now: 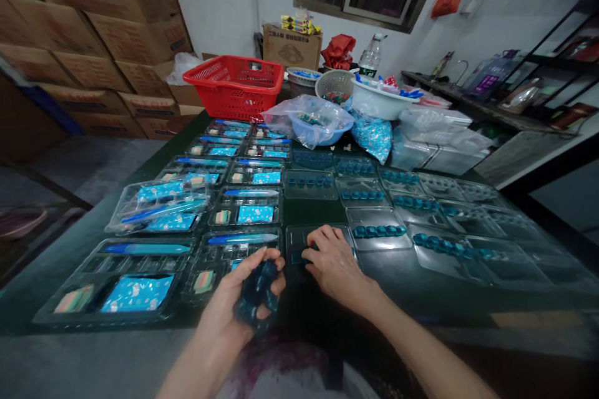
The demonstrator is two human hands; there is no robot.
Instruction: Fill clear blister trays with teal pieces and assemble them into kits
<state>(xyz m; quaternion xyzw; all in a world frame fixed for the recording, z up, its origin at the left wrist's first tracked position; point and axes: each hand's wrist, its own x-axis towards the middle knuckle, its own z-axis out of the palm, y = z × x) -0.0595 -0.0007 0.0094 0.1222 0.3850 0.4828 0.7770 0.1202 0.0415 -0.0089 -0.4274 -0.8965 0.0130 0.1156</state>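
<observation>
My left hand [229, 296] is closed around a bunch of dark blue translucent moulded pieces [258, 293], which hang down past the fingers. My right hand [333, 260] rests on a clear plastic blister tray [318, 238], its fingers over a small blue piece [299, 257] in the tray. To the right lies another clear tray [378, 232] holding a row of blue pieces. Left of my hands, several filled trays hold blue cards, blue-and-white tubes and striped items, the nearest being a tray [112, 280] beside my left hand.
The dark table [322, 305] holds rows of these trays. Behind them stand a red plastic basket [234, 87], a bagged blue bowl [309, 121], a bag of blue pieces [372, 137] and a white basin [377, 100]. Stacked cardboard boxes [93, 31] fill the back left.
</observation>
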